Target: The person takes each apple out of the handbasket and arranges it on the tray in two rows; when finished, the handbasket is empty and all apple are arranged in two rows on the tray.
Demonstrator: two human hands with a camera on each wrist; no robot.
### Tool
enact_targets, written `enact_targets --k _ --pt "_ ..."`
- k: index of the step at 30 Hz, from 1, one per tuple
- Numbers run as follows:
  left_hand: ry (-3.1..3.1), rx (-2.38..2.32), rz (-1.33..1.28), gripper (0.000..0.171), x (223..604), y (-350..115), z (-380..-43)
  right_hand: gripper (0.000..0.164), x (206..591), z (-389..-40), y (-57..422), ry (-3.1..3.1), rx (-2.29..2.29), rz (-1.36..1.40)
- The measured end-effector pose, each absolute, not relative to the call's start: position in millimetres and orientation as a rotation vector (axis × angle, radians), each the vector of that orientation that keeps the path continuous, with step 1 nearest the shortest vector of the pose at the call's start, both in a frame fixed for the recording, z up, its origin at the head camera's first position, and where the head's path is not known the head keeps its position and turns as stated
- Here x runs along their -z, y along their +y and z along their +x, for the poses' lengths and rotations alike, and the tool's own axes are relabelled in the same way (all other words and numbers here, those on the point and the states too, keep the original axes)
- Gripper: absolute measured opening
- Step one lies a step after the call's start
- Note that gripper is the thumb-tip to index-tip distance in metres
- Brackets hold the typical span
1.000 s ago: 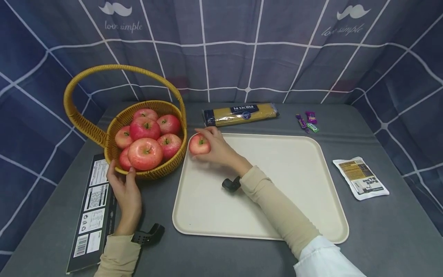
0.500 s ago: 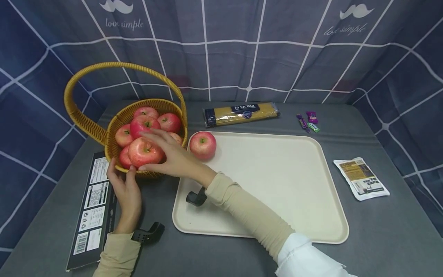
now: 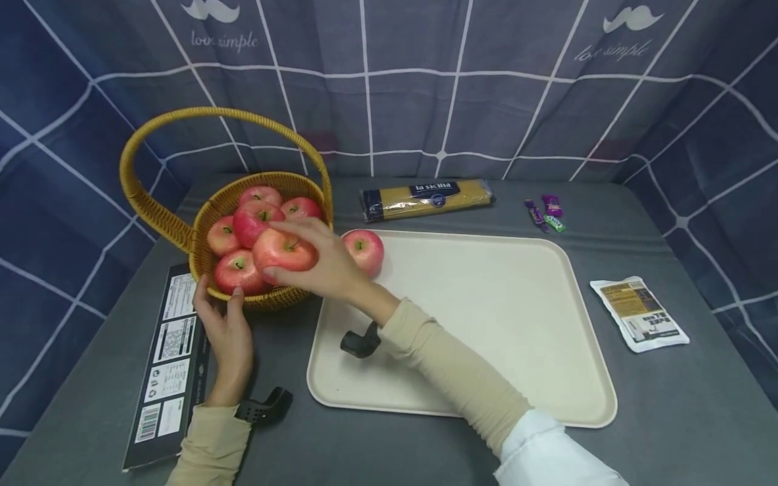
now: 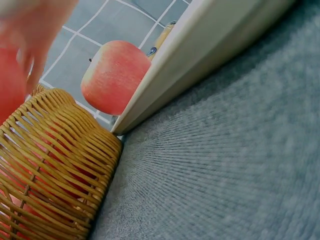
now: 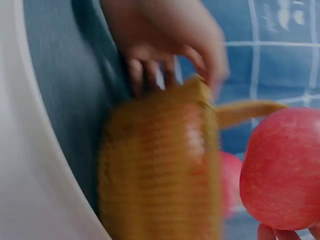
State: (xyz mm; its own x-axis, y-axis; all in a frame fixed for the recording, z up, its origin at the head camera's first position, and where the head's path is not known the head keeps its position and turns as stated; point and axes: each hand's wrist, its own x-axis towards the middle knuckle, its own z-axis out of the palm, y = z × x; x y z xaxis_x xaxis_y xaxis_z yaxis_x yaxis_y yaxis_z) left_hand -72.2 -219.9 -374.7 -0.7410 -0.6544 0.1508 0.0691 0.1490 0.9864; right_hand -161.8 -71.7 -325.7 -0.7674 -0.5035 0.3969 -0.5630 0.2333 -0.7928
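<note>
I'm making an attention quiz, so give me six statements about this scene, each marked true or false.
1. The right grip holds an apple. True.
2. The basket has its handle lying flat on the tray. False: the handle arches over the basket.
3. The left grip touches the basket. True.
4. Another apple rests on the tray. True.
5. The tray is dark blue. False: it is cream.
6. The basket stands on the tray. False: it stands beside the tray.
</note>
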Motion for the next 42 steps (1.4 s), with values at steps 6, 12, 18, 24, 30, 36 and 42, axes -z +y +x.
enact_targets --k 6,12,18,24,30,36,42 --pt "-1.832 1.617 0.557 0.053 395.2 -232.4 -77.8 0.055 315.6 -182.2 -5.7 -2.402 -1.612 0.9" --pt "-1.861 1.628 0.525 0.054 396.1 -230.4 -80.3 0.054 337.9 -207.4 63.3 -2.551 -1.513 0.64" --pt "-1.847 1.623 0.509 0.054 395.2 -228.4 -80.6 0.059 371.7 -214.0 101.0 -2.807 -1.399 0.516" --pt "-1.854 1.616 0.522 0.054 396.0 -231.1 -79.4 0.064 382.7 -213.2 102.8 -2.845 -1.36 0.67" --pt "-1.855 1.62 0.519 0.054 396.8 -233.1 -79.8 0.064 383.1 -212.7 100.3 -2.871 -1.356 0.68" --pt "-1.861 1.615 0.52 0.054 394.4 -231.3 -78.8 0.069 383.1 -213.1 100.7 -2.882 -1.34 0.686" --pt "-1.86 1.62 0.513 0.054 378.3 -220.8 -73.1 0.074 373.1 -211.4 90.2 -2.804 -1.254 0.696"
